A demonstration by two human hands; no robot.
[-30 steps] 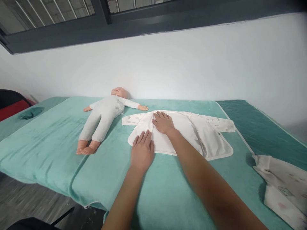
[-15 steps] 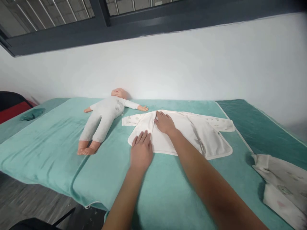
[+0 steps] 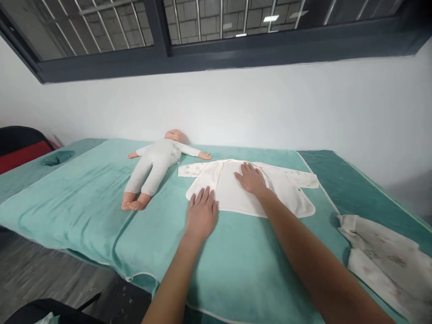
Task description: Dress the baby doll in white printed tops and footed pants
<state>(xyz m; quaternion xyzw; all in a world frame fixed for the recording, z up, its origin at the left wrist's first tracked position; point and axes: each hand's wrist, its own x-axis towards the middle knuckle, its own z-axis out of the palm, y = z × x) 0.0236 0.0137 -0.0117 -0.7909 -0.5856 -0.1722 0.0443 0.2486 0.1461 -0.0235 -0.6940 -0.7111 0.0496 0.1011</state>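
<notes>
A white baby shirt with small prints on its sleeves lies spread open on the green bed cover. My left hand rests flat at its lower left corner, fingers spread over the hem. On the middle of the shirt, near the neckline, my right hand lies palm down with fingers stretched out. Neither hand grips the cloth. To the left a baby doll in a white suit lies on its back, its arms out to the sides and its feet toward me.
Another folded, printed baby garment lies at the right edge of the bed. Behind the bed stands a white wall under a dark window frame. A black and red chair is at the far left.
My right hand has moved right across the shirt, from the left front edge to its middle. The right side of the shirt looks flatter. My left hand stays at the hem.
</notes>
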